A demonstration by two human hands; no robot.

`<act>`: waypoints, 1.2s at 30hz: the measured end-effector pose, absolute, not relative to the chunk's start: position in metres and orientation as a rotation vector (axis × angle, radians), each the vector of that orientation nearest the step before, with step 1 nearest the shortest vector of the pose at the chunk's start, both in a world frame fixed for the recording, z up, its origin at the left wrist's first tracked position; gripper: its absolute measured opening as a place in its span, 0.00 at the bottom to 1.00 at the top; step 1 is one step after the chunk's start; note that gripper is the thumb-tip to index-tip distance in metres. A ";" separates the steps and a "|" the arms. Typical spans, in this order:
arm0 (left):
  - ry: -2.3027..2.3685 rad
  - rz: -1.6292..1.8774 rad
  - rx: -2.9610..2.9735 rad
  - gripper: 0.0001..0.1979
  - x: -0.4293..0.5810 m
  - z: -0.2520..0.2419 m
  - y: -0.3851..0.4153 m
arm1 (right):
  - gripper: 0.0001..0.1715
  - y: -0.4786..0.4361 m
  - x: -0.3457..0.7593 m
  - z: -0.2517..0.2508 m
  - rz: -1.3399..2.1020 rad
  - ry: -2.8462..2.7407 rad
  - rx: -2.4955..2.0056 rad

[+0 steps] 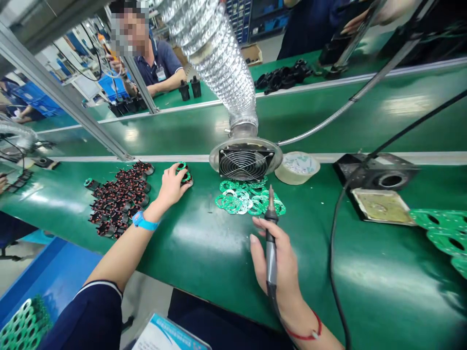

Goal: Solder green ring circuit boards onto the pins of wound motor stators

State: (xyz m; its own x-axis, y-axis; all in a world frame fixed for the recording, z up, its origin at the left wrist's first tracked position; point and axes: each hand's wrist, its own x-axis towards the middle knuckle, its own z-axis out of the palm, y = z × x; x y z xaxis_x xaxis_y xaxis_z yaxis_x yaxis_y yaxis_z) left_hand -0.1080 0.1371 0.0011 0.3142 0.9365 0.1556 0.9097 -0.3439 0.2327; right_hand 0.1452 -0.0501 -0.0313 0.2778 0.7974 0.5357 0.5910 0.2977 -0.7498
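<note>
Picking up: left hand (171, 184) clasping a coil part (184, 173) at ten o'clock; right hand (277, 265) gripping the soldering iron (270, 228), tip towards twelve. Probably calls for bringing part to tip.

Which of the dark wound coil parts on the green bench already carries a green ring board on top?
The coil under the left hand, right of the pile of coils, which show bare copper windings.
</note>
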 end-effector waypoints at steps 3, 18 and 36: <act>1.611 0.270 2.444 0.25 -0.119 0.007 0.162 | 0.17 -0.050 0.146 -0.032 0.214 -1.401 -1.408; 1.885 0.425 2.311 0.20 -0.072 0.015 0.295 | 0.14 -0.024 0.159 -0.048 -0.008 -1.429 -1.385; 2.188 0.026 2.146 0.20 -0.222 0.042 0.195 | 0.11 -0.039 0.159 -0.038 0.221 -1.373 -1.375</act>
